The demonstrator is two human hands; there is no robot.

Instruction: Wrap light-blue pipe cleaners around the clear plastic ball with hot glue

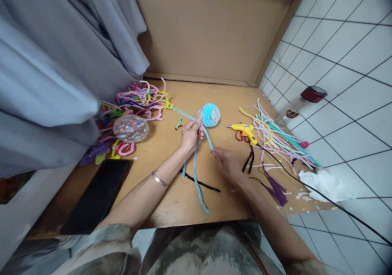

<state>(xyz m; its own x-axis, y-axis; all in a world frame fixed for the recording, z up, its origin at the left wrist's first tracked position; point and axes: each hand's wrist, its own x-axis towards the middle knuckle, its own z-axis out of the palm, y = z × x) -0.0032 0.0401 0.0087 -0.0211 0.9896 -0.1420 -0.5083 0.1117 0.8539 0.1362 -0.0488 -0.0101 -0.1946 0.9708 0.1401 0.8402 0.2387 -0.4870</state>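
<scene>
Between both hands runs a light blue pipe cleaner [207,136]. My left hand [191,137] pinches it in the middle of the table, its fingers pressed together. At the lower right end of that stem, my right hand [227,164] is closed on it. Just beyond the left fingertips sits a clear ball wrapped partly in blue pipe cleaner [210,115]. Another blue pipe cleaner [197,177] hangs or lies below the left hand, curving towards the front edge. A black pipe cleaner [205,185] crosses under it on the table.
Left are tangled colourful pipe cleaners [143,97], a clear plastic ball [131,128] and a black phone [98,197]. Right are a yellow glue gun [245,132] with a trailing cord, straight pipe cleaners [281,140], a purple tassel [275,189], white tissue [324,185] and a red-lidded jar [312,94].
</scene>
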